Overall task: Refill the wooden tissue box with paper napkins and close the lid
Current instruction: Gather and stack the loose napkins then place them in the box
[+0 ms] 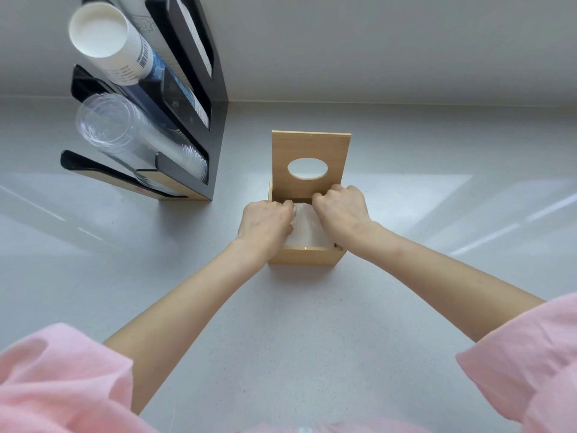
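Observation:
The wooden tissue box [304,256] stands on the grey counter, a little past the middle. Its lid [310,146], with an oval hole, is swung up and stands upright at the box's far side. White paper napkins [306,228] fill the open top. My left hand [263,218] is curled over the left side of the stack, fingers tucked in against the napkins. Over the right side and far edge sits my right hand [342,209], fingers bent down onto the stack. Both hands hide much of the napkins.
A black cup-and-lid dispenser [199,129] stands at the back left, holding a stack of white paper cups [106,39] and clear plastic cups [106,129]. A white wall runs behind the counter [312,323]. Pink sleeves fill the bottom corners.

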Tool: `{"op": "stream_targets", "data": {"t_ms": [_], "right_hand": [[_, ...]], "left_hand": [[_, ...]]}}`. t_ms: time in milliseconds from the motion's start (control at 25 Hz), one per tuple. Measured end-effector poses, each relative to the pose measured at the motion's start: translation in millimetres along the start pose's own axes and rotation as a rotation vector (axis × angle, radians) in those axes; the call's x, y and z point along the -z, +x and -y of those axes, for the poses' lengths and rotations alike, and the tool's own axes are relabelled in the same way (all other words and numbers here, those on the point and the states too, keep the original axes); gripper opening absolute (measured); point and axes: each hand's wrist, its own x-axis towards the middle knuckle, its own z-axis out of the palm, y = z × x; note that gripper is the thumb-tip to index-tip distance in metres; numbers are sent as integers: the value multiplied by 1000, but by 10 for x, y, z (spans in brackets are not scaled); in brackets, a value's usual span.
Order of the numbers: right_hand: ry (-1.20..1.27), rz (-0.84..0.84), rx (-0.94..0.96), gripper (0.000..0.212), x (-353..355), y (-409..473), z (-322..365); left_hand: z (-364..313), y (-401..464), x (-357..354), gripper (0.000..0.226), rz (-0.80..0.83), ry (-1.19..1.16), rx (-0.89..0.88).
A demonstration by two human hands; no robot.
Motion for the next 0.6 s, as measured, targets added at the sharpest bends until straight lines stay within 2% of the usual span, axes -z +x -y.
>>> {"op": "stream_targets", "data": {"t_ms": [160,320,440,520,600], "right_hand": [[-90,74,45,46,-40,-8,136],[-133,75,45,44,-70,25,125],[-85,82,8,37,-54,-16,69],[-18,42,4,7,-24,-57,14],[25,8,15,15,-10,-112,-48]], "left_hand": [[-64,95,79,15,115,151,-55],[-84,141,115,12,158,144,-59],[-21,103,101,26,135,51,-41],[21,87,123,28,68,-2,-61],[38,95,136,26,-12,3,-140]]}}
